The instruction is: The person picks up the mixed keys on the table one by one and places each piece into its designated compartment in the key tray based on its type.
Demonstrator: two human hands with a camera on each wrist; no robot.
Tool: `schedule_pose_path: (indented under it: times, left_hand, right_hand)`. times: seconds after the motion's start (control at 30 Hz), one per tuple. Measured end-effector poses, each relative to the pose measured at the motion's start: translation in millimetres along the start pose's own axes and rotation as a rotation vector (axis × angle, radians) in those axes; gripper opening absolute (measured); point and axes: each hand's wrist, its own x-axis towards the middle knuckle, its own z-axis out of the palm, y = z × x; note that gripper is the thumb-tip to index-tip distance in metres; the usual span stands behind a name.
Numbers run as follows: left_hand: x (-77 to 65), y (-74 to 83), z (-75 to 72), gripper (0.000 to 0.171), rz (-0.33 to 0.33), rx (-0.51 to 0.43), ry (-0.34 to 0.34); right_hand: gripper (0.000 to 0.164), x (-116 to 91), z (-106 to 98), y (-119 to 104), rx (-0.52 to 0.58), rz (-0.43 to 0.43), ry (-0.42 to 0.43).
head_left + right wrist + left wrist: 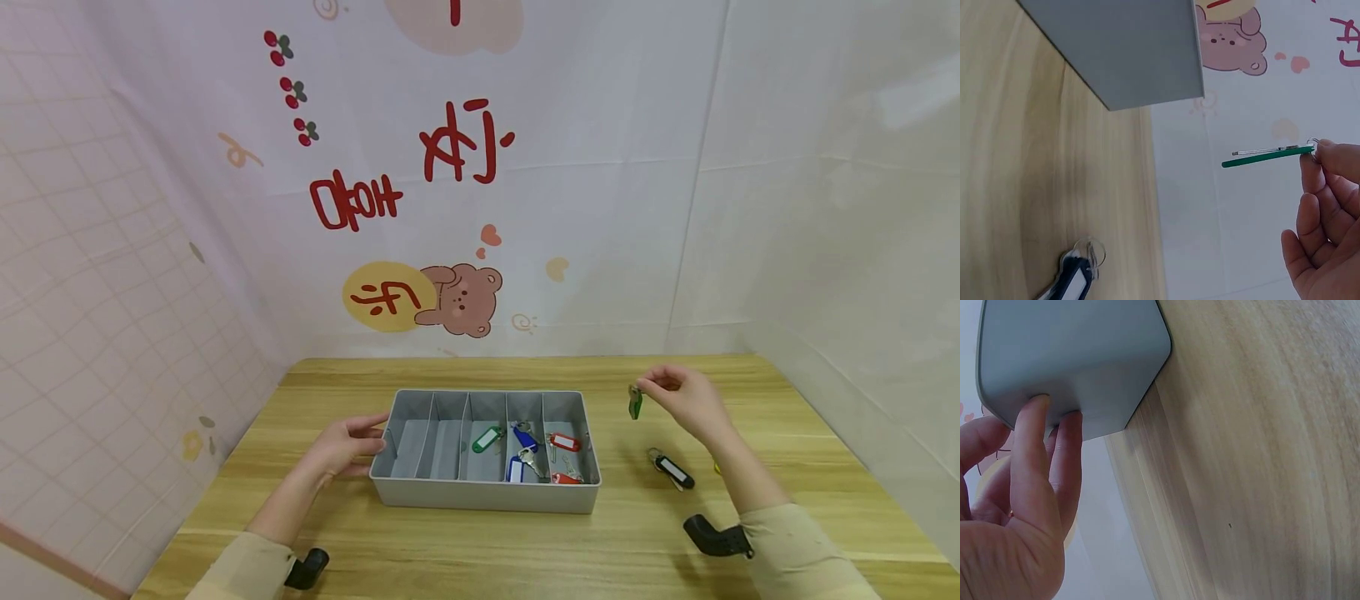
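Observation:
My right hand (686, 402) pinches a key with a green tag (635, 404) by its ring, so that it hangs above the table right of the grey compartment box (487, 495). Key and tag (1266, 156) show edge-on in the right wrist view. My left hand (348, 446) touches the box's left end wall with its fingertips (1036, 403). Inside the box, a green-tagged key (487, 439) lies in the middle compartment. Blue-tagged keys (516, 468) lie in the one to its right, and red-tagged keys (564, 442) in the rightmost. The two left compartments hold nothing visible.
On the wooden table (480, 554), a black-tagged key (672, 471) lies below my right hand. A yellow item (717, 467) is mostly hidden behind the right forearm. A printed white curtain (600, 208) stands along the back and sides.

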Motion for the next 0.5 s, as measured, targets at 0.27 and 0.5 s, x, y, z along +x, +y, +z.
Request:
schedule_pose_path:
  times: [0.27, 0.5]
  left_hand:
    - [1.0, -0.6, -0.4, 0.058, 0.007, 0.003, -0.010]
    - [1.3, -1.1, -0.1, 0.057, 0.007, -0.011, -0.005]
  right_hand:
    - [0.023, 4.0, 7.7, -17.0, 0.039, -0.041, -0.001]
    - [0.015, 6.3, 18.2, -32.5, 0.072, -0.102, -0.003]
